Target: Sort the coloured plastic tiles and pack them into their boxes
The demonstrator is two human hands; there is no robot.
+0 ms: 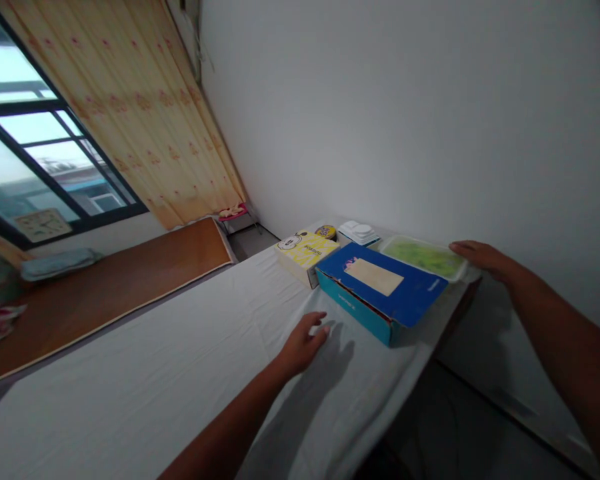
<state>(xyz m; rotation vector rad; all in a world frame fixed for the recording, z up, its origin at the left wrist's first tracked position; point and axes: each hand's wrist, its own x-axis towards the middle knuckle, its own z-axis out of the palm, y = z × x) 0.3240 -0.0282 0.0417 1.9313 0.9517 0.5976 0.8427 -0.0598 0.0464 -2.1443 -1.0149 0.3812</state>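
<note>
Right hand [480, 257] flat and relaxed, fingertips on clear tub [423, 257] at bed's [180, 373] far right corner; left hand [303, 343] spread, empty. Risk: a nudge tips tub off edge.

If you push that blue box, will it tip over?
The blue box is flat and wide, so it probably slides rather than tips. It lies near the edge, so a hard shove might drop it. The white sheet beneath may wrinkle.

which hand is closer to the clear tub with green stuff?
Right. The right hand is at the rim of the clear tub, seemingly touching. The left hand is over the white sheet, with the blue box between.
</note>
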